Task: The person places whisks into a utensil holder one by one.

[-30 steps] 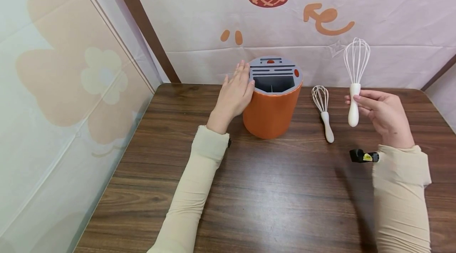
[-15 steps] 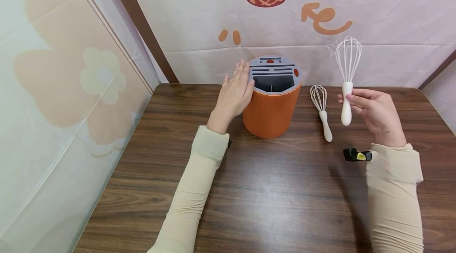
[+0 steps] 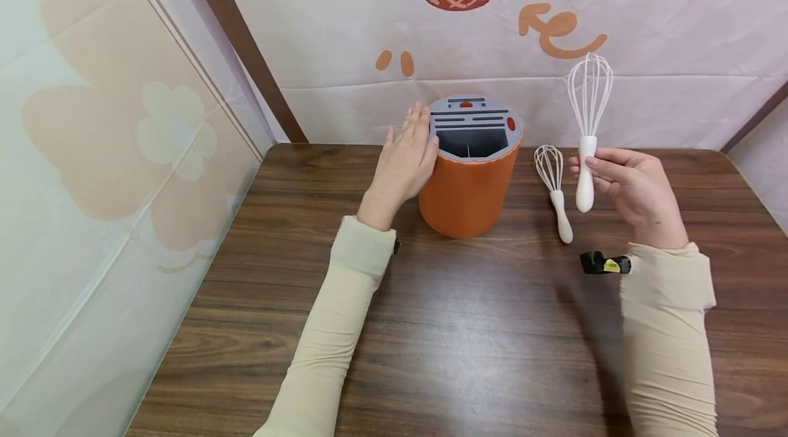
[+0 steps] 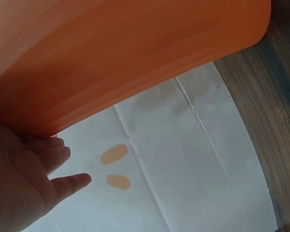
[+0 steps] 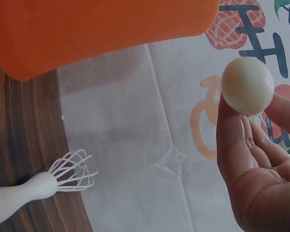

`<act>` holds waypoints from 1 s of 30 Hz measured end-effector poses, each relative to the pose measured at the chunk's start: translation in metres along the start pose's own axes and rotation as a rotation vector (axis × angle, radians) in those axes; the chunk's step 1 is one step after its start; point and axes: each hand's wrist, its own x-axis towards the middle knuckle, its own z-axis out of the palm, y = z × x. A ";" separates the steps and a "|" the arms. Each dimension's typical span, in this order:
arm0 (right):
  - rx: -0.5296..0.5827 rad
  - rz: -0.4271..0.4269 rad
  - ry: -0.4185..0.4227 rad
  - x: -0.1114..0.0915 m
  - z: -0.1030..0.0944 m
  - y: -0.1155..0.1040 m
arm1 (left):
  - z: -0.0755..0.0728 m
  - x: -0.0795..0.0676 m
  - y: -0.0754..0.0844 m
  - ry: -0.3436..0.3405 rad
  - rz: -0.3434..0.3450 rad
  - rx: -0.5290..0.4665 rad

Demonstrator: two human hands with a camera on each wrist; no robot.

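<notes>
Head view: the right hand [image 3: 643, 192] pinches the larger whisk [image 3: 587, 146] by its handle, thumb against fingers, wires up, its long axis nearly upright. The orange utensil holder [image 3: 468, 197] stands to that hand's left, apart from the whisk; the smaller whisk [image 3: 561, 216] lies between them on the wooden surface [image 3: 468, 327]. The left hand [image 3: 401, 162] is nearer the holder, straight fingers resting on its left side, gripping nothing.

Left wrist view: those fingers lie by the orange wall, one spread from the rest.

Right wrist view: the pinched handle's rounded end faces the camera; the holder is at upper left, the smaller whisk at lower left.
</notes>
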 end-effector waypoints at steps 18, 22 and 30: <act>0.012 -0.013 -0.020 0.005 0.022 0.011 | 0.000 0.003 0.000 0.004 0.008 0.035; -0.001 -0.024 -0.018 0.006 0.026 0.014 | 0.000 0.003 0.000 0.004 0.007 0.039; 0.011 -0.038 -0.027 0.007 0.032 0.016 | 0.001 0.004 0.000 -0.007 0.007 0.041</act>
